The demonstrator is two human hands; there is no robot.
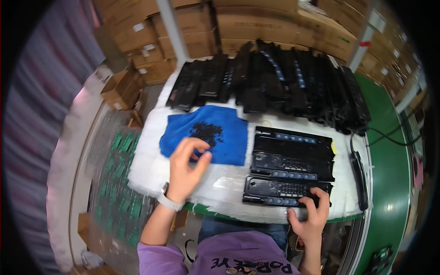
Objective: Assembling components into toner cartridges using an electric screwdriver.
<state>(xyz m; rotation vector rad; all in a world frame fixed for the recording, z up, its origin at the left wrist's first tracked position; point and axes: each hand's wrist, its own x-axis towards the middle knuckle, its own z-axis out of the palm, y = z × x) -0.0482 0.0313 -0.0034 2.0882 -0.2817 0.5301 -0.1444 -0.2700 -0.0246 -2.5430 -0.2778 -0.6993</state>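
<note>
Above the near edge of a blue cloth [233, 120], my left hand [187, 167] hovers with thumb and fingers curved but apart. Nothing shows between them. A pile of small black parts [207, 133] lies on the cloth, just beyond those fingertips. My right hand [314, 215] has bent, spread fingers at the right end of the nearest long black plastic panel [270, 187]. Two of its fingertips rest on the panel, and the thumb is apart near its front edge. That panel has a row of round bluish spots and a grid of small slots.
Similar panels [293, 152] lie just beyond the nearest one. Many more black panels [275, 82] are heaped along the table's far side. A black bar-shaped tool with a cord [360, 181] lies at the right edge. Green parts [120, 178] sit at left; cardboard boxes [256, 27] stand behind.
</note>
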